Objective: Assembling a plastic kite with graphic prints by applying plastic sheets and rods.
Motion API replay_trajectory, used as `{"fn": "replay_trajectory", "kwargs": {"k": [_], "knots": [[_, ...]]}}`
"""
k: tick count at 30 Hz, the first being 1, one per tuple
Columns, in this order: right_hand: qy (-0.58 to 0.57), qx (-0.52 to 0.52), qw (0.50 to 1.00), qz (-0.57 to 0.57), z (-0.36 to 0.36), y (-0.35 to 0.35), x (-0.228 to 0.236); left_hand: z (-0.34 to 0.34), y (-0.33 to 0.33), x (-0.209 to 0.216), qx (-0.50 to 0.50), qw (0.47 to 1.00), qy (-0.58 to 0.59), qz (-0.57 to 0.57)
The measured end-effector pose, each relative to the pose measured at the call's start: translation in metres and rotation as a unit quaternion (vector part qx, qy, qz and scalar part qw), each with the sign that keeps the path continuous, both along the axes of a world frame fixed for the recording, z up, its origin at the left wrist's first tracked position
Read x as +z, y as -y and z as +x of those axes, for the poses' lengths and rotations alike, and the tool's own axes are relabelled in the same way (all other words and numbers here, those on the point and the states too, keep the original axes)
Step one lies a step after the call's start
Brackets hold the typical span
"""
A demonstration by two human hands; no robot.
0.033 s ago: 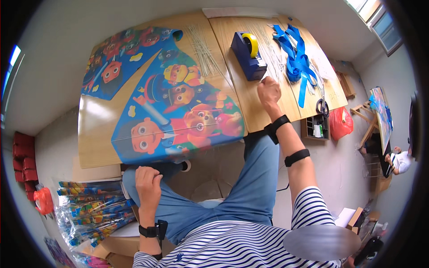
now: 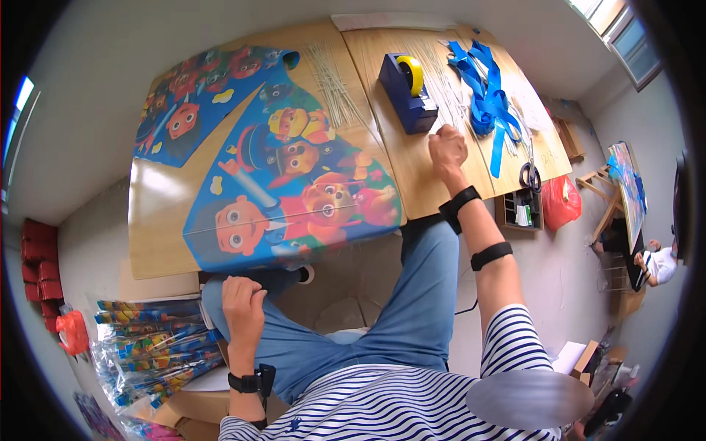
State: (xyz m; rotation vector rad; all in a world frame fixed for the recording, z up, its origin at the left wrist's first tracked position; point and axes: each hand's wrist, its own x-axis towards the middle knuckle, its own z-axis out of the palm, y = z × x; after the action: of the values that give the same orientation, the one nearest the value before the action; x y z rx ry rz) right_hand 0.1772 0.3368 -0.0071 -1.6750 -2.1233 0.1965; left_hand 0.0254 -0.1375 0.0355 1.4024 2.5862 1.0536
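My right hand [image 2: 448, 148] is closed in a fist over the bare wood of the table, just right of the near end of a blue tape dispenser [image 2: 407, 103]. A yellow-cored roll of tape [image 2: 413, 76] sits in the dispenser. Whether the fist holds anything, such as a piece of tape, I cannot make out. My left hand [image 2: 243, 304] rests by my left thigh with its fingers curled in and nothing visible in it. In front of it lies a large cartoon-printed sheet [image 2: 301, 187] on the table, and a second printed sheet [image 2: 187, 110] lies beyond it at the far left.
Thin white sticks [image 2: 334, 88] lie beyond the sheet. A heap of blue ribbon [image 2: 489, 110] and black scissors [image 2: 529, 176] lie at right. Bagged printed pieces [image 2: 151, 342] are stacked low at left. A red bag [image 2: 560, 202] hangs by the table; another person [image 2: 658, 263] sits far right.
My right hand has shifted slightly to the right, away from the tape dispenser. My left hand stays by the thigh.
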Motion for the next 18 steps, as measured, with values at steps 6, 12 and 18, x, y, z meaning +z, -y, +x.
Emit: {"fn": "replay_trajectory", "kwargs": {"k": [6,12,18], "knots": [[0.085,-0.097,0.986,-0.107,0.021,-0.065,0.007,0.005,-0.006,0.005,-0.016,1.0,0.0,-0.016],[0.074,-0.057,0.991,-0.099,0.03,-0.089,-0.009,0.008,-0.01,0.004,-0.023,0.999,0.007,-0.03],[0.055,-0.014,0.997,-0.057,0.038,-0.099,-0.028,0.013,-0.019,0.013,-0.033,0.999,0.013,-0.041]]}}
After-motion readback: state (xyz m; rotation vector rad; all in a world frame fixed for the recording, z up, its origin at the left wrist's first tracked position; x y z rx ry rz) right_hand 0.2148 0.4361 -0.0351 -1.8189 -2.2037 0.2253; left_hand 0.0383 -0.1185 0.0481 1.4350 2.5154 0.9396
